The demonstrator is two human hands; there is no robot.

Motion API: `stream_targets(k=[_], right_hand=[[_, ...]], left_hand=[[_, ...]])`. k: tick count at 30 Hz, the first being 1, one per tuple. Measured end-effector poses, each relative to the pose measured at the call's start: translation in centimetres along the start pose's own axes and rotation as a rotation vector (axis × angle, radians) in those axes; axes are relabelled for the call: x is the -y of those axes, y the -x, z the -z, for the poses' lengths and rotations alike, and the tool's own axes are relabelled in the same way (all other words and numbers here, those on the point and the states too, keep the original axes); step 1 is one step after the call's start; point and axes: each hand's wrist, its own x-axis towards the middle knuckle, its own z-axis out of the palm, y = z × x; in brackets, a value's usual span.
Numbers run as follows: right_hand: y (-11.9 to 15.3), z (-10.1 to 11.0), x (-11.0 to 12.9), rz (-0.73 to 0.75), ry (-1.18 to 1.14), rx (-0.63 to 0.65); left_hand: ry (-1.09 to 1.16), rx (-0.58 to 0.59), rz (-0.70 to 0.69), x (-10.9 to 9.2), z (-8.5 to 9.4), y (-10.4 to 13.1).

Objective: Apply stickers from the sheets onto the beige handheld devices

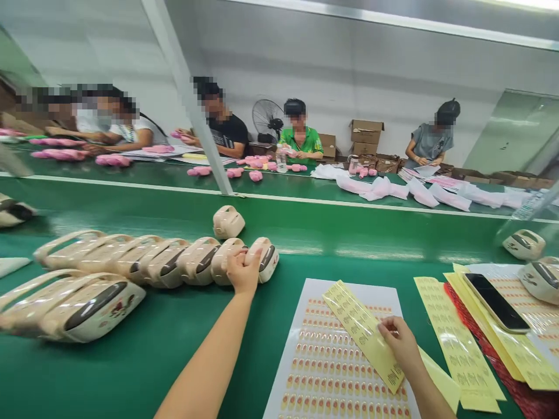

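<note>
My left hand (pixel 243 272) is closed round the handle end of a cream appliance (pixel 267 262), the rightmost in a row of several like it. Two larger-looking cream units (pixel 94 308) lie nearer at the left. My right hand (pixel 398 339) pinches the right edge of a yellow strip of printed labels (pixel 362 334). The strip lies slantwise over a white sheet (pixel 340 372) covered with rows of small oval red-and-gold stickers.
More yellow label sheets (pixel 458 343), a black phone (pixel 496 302) and red netting (pixel 517 387) are at the right. Another cream unit (pixel 229 222) sits behind the row. Beyond the green ledge (pixel 305 230), several people work at a table with pink items (pixel 200 171).
</note>
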Motion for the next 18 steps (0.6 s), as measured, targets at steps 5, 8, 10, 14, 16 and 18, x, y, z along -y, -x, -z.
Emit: stream_targets(k=[5,8,10,14,16,18], right_hand=[[-0.8,-0.8,1.0,-0.046,0.08,0.0],[-0.7,-1.5,1.4,-0.031,0.123,-0.013],[-0.4,-2.0,1.5,-0.024,0.139,-0.013],[0.0,-2.5,1.2,-0.036,0.152,-0.009],[0.1,-2.5,0.5,-0.026,0.148,0.009],[0.0,-2.6,-0.7,0.014,0.135,0.021]], left_hand=[[-0.039,0.05,-0.122,-0.5,1.1,0.8],[-0.096,0.043,-0.205,-1.2,2.0,1.6],[-0.159,0.05,-0.239,-2.1,2.5,1.4],[-0.354,0.121,-0.236,-4.5,2.3,-2.3],[-0.471,0.182,-0.196,-5.6,1.7,-5.4],[-0.584,0.238,-0.13,-6.4,0.8,-8.7]])
